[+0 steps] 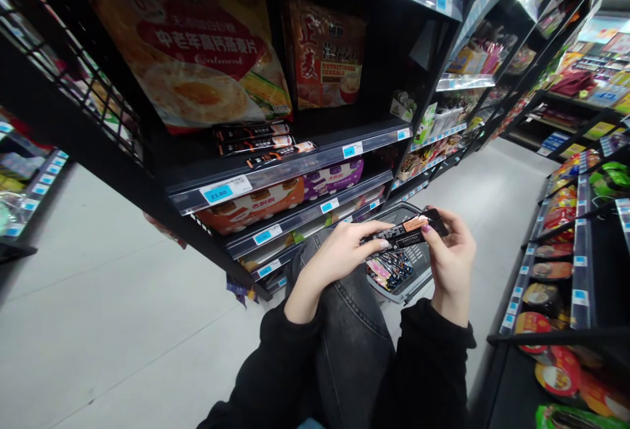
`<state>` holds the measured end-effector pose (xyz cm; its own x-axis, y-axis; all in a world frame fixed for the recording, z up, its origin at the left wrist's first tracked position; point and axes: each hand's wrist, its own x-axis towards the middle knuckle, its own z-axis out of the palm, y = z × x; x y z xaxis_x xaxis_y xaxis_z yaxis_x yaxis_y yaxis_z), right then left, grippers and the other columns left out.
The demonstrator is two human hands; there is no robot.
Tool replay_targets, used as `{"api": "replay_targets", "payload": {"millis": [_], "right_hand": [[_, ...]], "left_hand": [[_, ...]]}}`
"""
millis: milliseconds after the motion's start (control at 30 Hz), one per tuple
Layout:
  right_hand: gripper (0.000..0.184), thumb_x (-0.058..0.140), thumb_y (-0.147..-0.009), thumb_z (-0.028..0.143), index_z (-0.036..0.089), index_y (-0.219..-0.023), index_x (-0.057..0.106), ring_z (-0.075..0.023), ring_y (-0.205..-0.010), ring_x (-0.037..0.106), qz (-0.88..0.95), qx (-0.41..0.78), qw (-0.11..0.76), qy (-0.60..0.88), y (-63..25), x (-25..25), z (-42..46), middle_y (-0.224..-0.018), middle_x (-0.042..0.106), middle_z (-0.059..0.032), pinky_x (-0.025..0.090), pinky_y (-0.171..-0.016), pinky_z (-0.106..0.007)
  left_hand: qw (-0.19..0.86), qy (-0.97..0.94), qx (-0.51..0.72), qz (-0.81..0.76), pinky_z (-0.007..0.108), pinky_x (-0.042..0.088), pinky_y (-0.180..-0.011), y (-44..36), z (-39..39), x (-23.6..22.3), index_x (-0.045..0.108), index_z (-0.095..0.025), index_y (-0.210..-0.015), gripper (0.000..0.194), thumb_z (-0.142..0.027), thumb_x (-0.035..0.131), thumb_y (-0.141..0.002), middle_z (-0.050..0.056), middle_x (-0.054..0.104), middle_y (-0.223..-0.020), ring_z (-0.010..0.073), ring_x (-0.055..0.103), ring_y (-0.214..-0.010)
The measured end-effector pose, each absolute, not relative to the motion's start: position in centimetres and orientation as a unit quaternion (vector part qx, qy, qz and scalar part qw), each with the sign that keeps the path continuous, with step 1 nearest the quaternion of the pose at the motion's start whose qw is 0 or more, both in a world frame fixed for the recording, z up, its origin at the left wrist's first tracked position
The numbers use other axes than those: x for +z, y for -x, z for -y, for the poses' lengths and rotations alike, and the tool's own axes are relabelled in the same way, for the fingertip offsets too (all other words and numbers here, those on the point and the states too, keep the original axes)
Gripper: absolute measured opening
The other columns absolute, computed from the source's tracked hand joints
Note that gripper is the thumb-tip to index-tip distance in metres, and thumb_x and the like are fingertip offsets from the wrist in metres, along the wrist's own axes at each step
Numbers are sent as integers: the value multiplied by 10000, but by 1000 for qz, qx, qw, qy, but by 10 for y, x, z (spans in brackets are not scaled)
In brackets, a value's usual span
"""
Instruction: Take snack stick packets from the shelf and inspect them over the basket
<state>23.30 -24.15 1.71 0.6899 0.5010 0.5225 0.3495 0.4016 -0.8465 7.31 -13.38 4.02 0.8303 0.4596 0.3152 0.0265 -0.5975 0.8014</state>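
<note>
Beside black mesh-sided shelving (pixel 339 124) in a supermarket, the left hand (pixel 339 252) and right hand (pixel 453 245) pinched a slim, glossy black-and-orange stick sachet (pixel 406 233) near its ends.
It was above a slotted grey plastic basket (pixel 420 256); two crinkled, printed plastic bags (pixel 211 55) stood shelved behind at least three flat, glossy sachets (pixel 268 145).

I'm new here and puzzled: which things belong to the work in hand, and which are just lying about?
Likely in work:
black packet, held by left hand and right hand
grey basket below
slim shelf packets

Just lying about:
oatmeal bag
cereals bag
purple multipack
</note>
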Motion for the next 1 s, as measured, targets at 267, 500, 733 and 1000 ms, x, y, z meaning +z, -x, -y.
{"api": "replay_targets", "payload": {"millis": [267,500,733,1000], "right_hand": [[186,777,-679,243,162,-828,699,-116,-722,628,269,-44,800,534,-234,15,234,-785,683,-24,495,-704,-258],[191,800,-649,222,180,-800,690,-86,-720,609,233,-6,871,433,-234,21,236,-786,657,0,475,-707,-223],[150,763,-701,245,257,-783,638,-83,-604,520,307,119,890,315,-229,33,247,-686,517,45,453,-580,-221],[369,636,-800,476,208,-1054,624,-209,-881,634,323,222,814,429,-226,30,244,-1129,618,-98,519,-786,-392]], "left_hand": [[498,-844,123,-154,213,449,-679,-61,116,42,705,-134,-996,274,-265,690,-755,10,701,-831,141,627,-735],[662,-727,134,-123,226,504,-674,-48,102,36,670,-90,-990,314,-223,724,-711,59,691,-803,123,634,-667],[821,-535,-169,102,260,502,-519,-70,124,26,412,-183,-1254,747,-627,661,-707,172,645,-1088,176,659,-643],[727,-659,135,-136,238,464,-632,-99,157,23,513,-124,-746,347,-335,769,-645,40,639,-748,130,593,-653]]}}
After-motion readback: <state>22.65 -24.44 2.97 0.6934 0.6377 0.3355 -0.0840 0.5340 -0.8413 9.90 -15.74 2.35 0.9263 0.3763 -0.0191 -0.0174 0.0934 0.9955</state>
